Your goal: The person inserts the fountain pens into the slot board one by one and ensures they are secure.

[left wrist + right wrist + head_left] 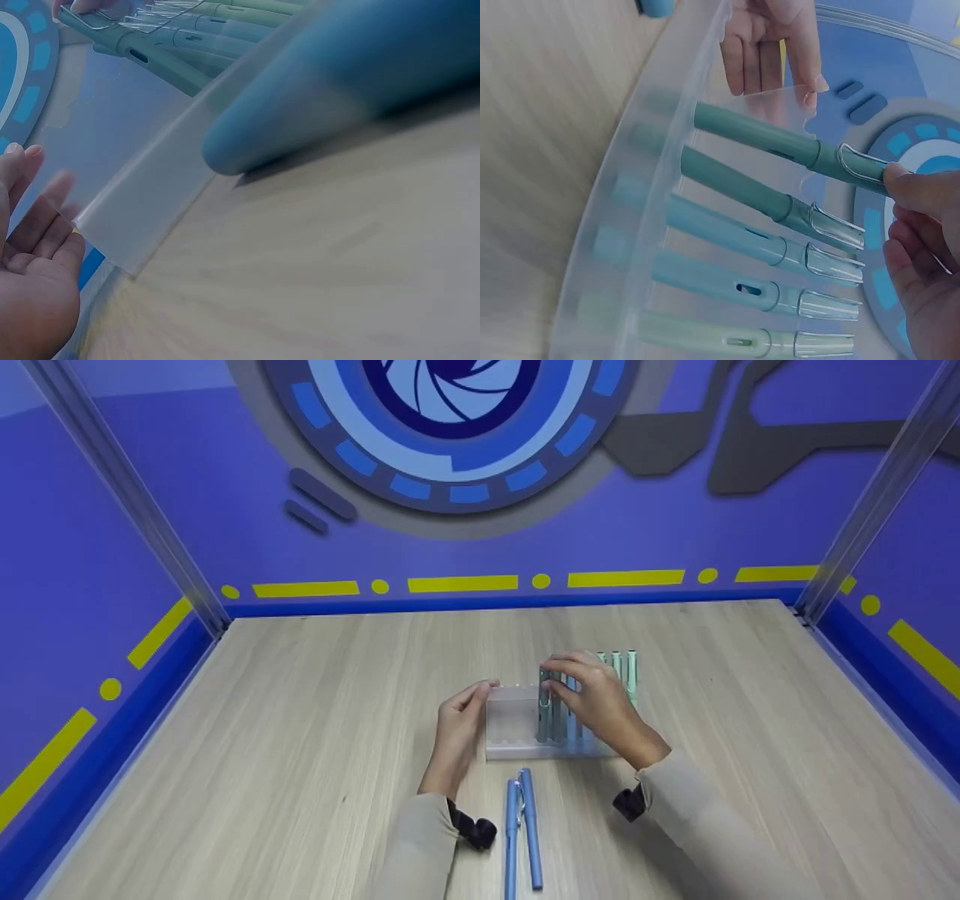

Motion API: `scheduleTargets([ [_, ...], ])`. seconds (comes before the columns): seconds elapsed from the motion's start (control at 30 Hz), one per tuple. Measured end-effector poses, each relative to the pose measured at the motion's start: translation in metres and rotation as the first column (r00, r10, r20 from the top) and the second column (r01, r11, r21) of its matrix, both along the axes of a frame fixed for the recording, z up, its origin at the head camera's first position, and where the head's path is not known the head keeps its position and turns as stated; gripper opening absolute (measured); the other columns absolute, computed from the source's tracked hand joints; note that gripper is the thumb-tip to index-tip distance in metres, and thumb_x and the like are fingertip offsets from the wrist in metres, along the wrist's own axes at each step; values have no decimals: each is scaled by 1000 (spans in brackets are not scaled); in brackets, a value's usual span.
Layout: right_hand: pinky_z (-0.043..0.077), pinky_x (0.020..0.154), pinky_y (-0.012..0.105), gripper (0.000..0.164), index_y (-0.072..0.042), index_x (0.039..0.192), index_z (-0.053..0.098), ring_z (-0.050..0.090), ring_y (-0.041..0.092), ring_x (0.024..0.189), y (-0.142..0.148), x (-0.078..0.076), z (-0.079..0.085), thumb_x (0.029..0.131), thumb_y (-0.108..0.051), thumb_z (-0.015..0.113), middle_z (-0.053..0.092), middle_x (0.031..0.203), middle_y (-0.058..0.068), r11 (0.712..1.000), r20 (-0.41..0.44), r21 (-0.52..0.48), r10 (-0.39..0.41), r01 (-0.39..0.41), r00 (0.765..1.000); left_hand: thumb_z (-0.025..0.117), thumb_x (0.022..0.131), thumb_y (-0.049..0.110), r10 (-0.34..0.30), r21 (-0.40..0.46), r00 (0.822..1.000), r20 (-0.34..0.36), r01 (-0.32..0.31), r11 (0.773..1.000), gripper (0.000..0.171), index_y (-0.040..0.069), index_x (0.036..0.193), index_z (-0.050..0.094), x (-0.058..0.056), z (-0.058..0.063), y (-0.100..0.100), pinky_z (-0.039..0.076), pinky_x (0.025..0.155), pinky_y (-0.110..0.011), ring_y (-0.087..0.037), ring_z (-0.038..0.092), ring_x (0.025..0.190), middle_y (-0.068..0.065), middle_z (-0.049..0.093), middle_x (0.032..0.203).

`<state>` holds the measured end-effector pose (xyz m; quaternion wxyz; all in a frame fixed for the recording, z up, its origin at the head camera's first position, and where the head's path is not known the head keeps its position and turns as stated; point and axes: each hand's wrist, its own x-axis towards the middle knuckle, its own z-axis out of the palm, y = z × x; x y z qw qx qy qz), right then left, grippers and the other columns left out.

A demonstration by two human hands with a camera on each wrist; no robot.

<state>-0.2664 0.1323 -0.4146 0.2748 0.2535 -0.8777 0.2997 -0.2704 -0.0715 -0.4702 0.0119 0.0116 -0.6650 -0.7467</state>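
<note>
A translucent pen stand point(514, 720) stands on the table, with a row of pens upright in its right part. My left hand point(459, 727) grips the stand's left edge, thumb and fingers either side of the clear panel. With thumb and fingertips, my right hand point(600, 701) pinches the cap end of a dark green fountain pen point(757, 139), the leftmost in the row. Its lower end sits in the stand's base. Beside it are another dark green pen point(735, 185), blue pens point(727, 225) and light green pens point(632, 675), partly behind the right hand in the head view.
Two blue pens point(531, 829) lie on the wooden table point(300, 750) in front of the stand, between my forearms. Blue printed panels point(180, 472) wall the table at the back and sides. Each wrist wears a small black camera point(477, 832).
</note>
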Motion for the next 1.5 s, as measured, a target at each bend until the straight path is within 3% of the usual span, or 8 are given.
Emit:
scheduleTargets([
  [0.27, 58, 85, 30, 26, -6, 105, 72, 63, 21, 98, 0, -5, 1, 80, -6, 76, 70, 105, 7, 996, -65, 88, 22, -16, 998, 57, 98, 24, -1, 10, 1000, 2, 1, 1000, 30, 4, 118, 67, 0, 0, 0, 38, 113, -32, -22, 52, 129, -8, 67, 123],
  [0.53, 58, 82, 31, 24, -4, 103, 72, 62, 23, 97, 1, -16, -2, 79, -6, 77, 70, 103, 8, 994, -119, 94, 59, -47, 991, 57, 98, 25, -4, 5, 1000, 11, 4, 1000, 29, 6, 117, 68, -1, -1, 0, 38, 114, -34, -23, 51, 130, -7, 67, 123],
  [0.93, 57, 85, 32, 23, -5, 105, 72, 60, 24, 102, 0, -24, -3, 82, -9, 75, 70, 105, 7, 991, -61, 130, 17, -9, 998, 56, 98, 25, 2, -8, 1000, -9, -2, 1000, 29, 6, 117, 68, -1, -2, 0, 39, 113, -34, -23, 52, 129, -8, 67, 123],
  [1.17, 56, 88, 34, 23, -6, 105, 72, 58, 24, 104, -1, -27, -4, 83, -10, 75, 70, 106, 7, 990, -19, 137, -6, 8, 1000, 57, 98, 28, 15, 4, 1000, -18, -15, 1000, 31, 7, 117, 69, -18, -28, 0, 39, 113, -33, -19, 53, 128, -5, 67, 123],
  [1.5, 55, 91, 37, 23, -10, 105, 72, 57, 23, 105, -1, -28, -10, 83, -14, 76, 69, 106, 5, 990, -59, 135, -36, 44, 998, 61, 92, 43, 23, -7, 999, -33, -23, 1000, 40, 11, 115, 70, -20, -31, 2, 40, 112, -32, -18, 55, 126, -3, 68, 119],
])
